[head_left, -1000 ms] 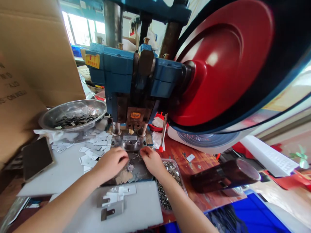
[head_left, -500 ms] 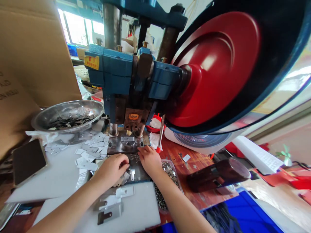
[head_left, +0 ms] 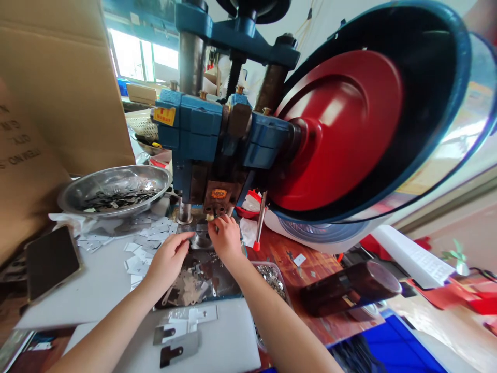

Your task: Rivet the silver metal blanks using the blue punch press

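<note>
A blue bench press point(head_left: 194, 127) stands in front of me, its ram above a metal die point(head_left: 202, 239). My right hand point(head_left: 225, 239) reaches to the die just under the ram, fingers bent and pressed together; whatever they hold is hidden. At the die's left edge is my left hand point(head_left: 170, 257), index finger stretched out and thumb a little apart, with nothing visible in it. Below the hands, small metal pieces point(head_left: 190, 285) lie scattered on the dark press base. Nearer to me, flat metal plates point(head_left: 180, 349) with dark tabs rest on a white foam sheet point(head_left: 229, 336).
At left are a steel bowl point(head_left: 116, 207) of thin dark parts, loose metal plates point(head_left: 140, 261) and a phone-like dark slab point(head_left: 52, 264). A tub point(head_left: 272, 274) of small metal parts sits beside my right forearm. The red flywheel point(head_left: 337, 129) and dark cylinder point(head_left: 349, 287) are at right.
Both hands have moved forward to the die, the right one up under the ram. My left hand has left the small pieces on the base. The view has shifted slightly.
</note>
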A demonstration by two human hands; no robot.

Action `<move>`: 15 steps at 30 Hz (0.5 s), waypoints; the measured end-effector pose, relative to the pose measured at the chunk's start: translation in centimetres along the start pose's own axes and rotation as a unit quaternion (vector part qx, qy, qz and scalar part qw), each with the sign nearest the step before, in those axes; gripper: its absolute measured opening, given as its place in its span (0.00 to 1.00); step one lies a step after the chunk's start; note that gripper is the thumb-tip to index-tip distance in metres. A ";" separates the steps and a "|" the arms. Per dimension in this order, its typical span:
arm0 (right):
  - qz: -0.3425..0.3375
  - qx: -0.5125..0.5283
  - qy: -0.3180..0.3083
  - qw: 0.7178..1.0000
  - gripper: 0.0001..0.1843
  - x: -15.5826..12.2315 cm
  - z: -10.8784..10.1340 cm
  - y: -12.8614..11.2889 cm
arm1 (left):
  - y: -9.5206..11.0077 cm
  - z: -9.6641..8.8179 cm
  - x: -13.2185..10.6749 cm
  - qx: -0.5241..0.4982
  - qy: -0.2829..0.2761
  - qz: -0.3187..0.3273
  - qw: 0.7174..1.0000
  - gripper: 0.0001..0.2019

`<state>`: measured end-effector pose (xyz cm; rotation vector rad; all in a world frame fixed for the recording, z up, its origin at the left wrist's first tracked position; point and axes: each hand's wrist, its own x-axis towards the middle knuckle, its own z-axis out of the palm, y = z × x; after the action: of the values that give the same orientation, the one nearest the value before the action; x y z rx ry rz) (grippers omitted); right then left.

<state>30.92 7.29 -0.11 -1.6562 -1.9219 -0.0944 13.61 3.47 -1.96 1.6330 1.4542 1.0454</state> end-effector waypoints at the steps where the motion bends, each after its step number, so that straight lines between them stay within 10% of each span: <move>1: -0.002 -0.008 -0.004 1.000 0.08 0.2 0.2 -0.1 | 0.0 -0.1 0.1 -0.014 -0.004 -0.007 1.000 0.16; 10: -0.151 -0.004 -0.030 0.988 0.13 -1.6 -1.3 1.1 | 1.4 -0.6 2.7 0.014 0.004 -0.005 1.000 0.11; 15: -0.117 0.098 -0.003 0.988 0.14 -1.9 -0.9 1.6 | 1.7 0.7 4.8 0.034 0.014 0.009 0.999 0.12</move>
<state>32.84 5.58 -0.78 -1.3013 -2.0529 0.0086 15.19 8.03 -0.23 1.6900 1.5105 1.0422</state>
